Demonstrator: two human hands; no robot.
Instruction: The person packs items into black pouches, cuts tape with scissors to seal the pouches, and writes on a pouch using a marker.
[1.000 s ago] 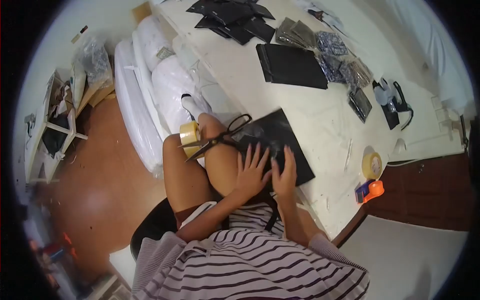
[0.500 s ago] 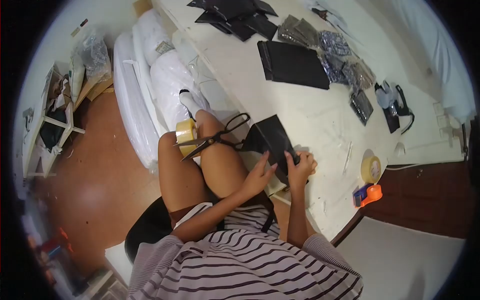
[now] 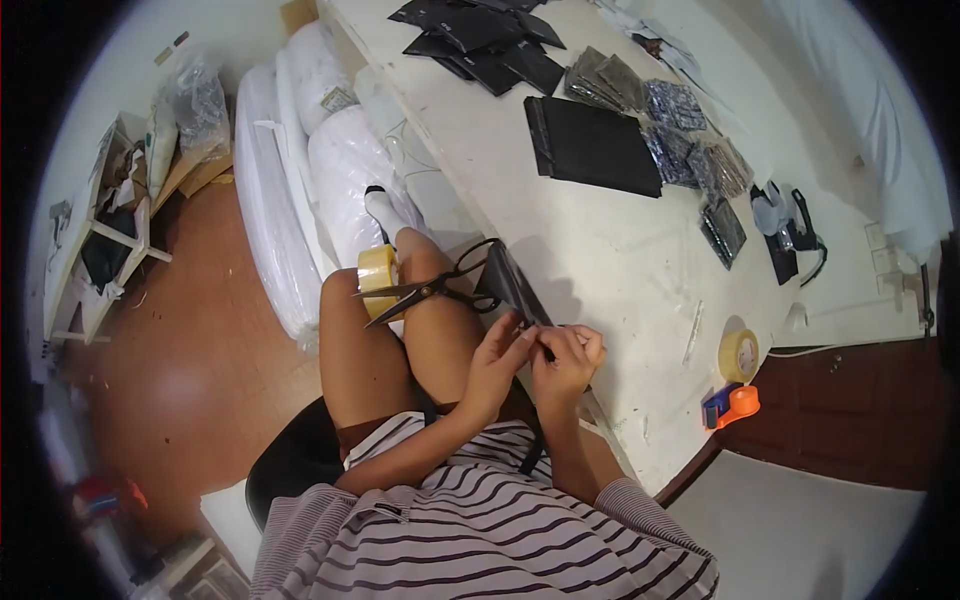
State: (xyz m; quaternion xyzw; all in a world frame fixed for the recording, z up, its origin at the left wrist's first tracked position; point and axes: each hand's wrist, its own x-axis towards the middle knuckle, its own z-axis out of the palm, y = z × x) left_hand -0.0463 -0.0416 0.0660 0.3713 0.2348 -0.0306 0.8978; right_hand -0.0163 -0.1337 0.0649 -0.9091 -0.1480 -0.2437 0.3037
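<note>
A black plastic mailing bag (image 3: 506, 284) stands tilted at the table's near edge, its lower edge between my hands. My left hand (image 3: 497, 362) pinches that edge from the left, thumb and fingertips together. Close beside it, my right hand (image 3: 565, 362) is closed with bent fingers on the same edge; part of the bag is hidden behind it. Scissors (image 3: 432, 287) with dark handles lie with parted blades over my leg, just left of the bag. A roll of clear-yellow tape (image 3: 378, 279) rests by my knee, under the blade tips.
On the white table (image 3: 620, 265) lie a flat stack of black bags (image 3: 593, 147), a pile of black packets (image 3: 480, 40) and several clear-wrapped packets (image 3: 690, 140). A tape roll (image 3: 739, 355) and an orange tape dispenser (image 3: 733, 405) sit near the right end. White wrapped rolls (image 3: 265, 200) stand left.
The bag has turned from lying broad side up to a narrow, tilted view. Both hands have come closer together and nearer my body, pinching its edge.
</note>
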